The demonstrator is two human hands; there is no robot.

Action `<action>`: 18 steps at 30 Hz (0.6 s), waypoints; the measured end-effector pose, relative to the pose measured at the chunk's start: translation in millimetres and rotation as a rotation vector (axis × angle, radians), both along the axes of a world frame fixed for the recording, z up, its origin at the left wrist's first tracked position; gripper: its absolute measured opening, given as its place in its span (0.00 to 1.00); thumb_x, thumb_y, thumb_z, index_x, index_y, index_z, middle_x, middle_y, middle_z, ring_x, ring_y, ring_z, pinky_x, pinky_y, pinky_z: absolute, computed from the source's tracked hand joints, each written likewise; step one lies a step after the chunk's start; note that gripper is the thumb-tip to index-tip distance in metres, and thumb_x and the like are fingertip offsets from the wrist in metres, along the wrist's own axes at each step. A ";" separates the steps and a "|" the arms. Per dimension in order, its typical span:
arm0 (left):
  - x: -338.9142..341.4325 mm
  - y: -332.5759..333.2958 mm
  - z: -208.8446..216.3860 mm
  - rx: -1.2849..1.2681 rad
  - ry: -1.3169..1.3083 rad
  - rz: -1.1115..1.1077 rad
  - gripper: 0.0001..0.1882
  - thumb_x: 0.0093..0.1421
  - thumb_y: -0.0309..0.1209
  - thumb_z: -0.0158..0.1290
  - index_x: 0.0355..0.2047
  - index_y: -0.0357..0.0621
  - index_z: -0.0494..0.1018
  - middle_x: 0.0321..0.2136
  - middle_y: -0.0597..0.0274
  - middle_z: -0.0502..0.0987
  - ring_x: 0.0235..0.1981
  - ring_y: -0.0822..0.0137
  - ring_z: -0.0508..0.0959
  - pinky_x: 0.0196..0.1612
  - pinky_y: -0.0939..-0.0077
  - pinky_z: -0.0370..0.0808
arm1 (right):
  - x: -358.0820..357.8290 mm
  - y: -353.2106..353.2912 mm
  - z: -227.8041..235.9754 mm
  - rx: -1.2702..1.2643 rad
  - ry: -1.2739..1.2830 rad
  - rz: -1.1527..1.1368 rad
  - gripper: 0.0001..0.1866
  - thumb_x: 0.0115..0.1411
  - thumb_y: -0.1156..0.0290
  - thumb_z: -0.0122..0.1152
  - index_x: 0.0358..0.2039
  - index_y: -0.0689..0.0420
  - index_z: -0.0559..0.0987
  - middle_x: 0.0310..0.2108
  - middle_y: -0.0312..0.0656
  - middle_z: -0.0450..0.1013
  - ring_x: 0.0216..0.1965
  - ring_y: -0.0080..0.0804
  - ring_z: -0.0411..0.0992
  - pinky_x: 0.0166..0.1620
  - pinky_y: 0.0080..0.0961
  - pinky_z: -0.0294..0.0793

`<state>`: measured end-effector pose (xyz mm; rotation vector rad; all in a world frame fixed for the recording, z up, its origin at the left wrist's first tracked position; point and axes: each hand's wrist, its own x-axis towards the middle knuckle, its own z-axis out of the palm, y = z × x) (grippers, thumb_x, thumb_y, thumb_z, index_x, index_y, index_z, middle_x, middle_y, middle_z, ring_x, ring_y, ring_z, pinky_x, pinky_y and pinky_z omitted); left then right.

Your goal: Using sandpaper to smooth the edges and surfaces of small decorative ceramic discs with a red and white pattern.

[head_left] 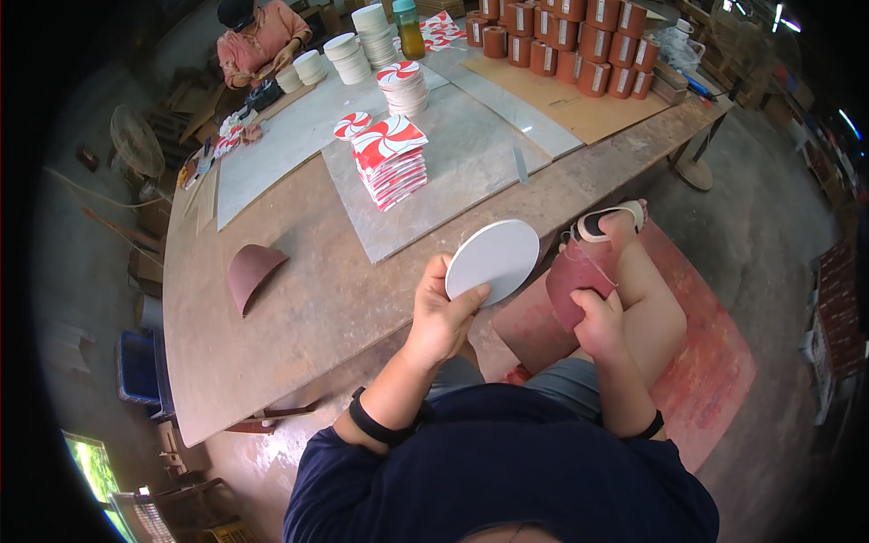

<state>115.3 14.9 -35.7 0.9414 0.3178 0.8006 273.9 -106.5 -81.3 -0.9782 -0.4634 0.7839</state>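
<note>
My left hand is closed on the rim of a round white disc, thumb on its face, held just off the table's near edge. In my right hand is a reddish-brown sheet of sandpaper, pinched with the thumb on top, above my bent leg. The two hands are apart, and the sandpaper does not touch the disc. A second, curled piece of sandpaper lies on the left part of the table. Beyond the disc stands a stack of red-and-white swirl squares, with a swirl-topped round stack behind it.
The wooden table carries grey boards, stacks of white discs, a bottle of amber liquid and piled brown rolls. A person works at the far left. A fan stands beyond the left edge.
</note>
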 end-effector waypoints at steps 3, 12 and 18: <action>1.1 -3.2 -3.3 -0.022 -0.056 -0.064 0.13 0.53 0.13 0.47 0.33 0.46 0.61 0.33 0.69 0.68 0.35 0.79 0.67 0.40 0.82 0.66 | -8.3 6.2 8.4 -0.078 -0.149 -0.023 0.22 0.50 0.81 0.43 0.48 0.66 0.67 0.42 0.39 0.67 0.43 0.24 0.65 0.46 0.21 0.64; -1.1 -5.4 -22.7 0.317 0.059 -0.108 0.21 0.58 0.19 0.44 0.53 0.42 0.61 0.49 0.61 0.64 0.51 0.69 0.63 0.53 0.75 0.59 | -12.5 29.9 12.8 -0.203 -0.064 -0.071 0.25 0.50 0.82 0.40 0.52 0.65 0.65 0.48 0.41 0.66 0.49 0.24 0.63 0.50 0.17 0.61; 2.3 -9.9 -9.6 0.394 -0.002 -0.301 0.22 0.59 0.21 0.41 0.56 0.43 0.58 0.57 0.56 0.56 0.59 0.64 0.55 0.57 0.69 0.55 | -15.7 40.3 21.8 -0.065 -0.046 -0.015 0.27 0.52 0.87 0.37 0.54 0.62 0.64 0.52 0.43 0.63 0.53 0.26 0.61 0.53 0.20 0.60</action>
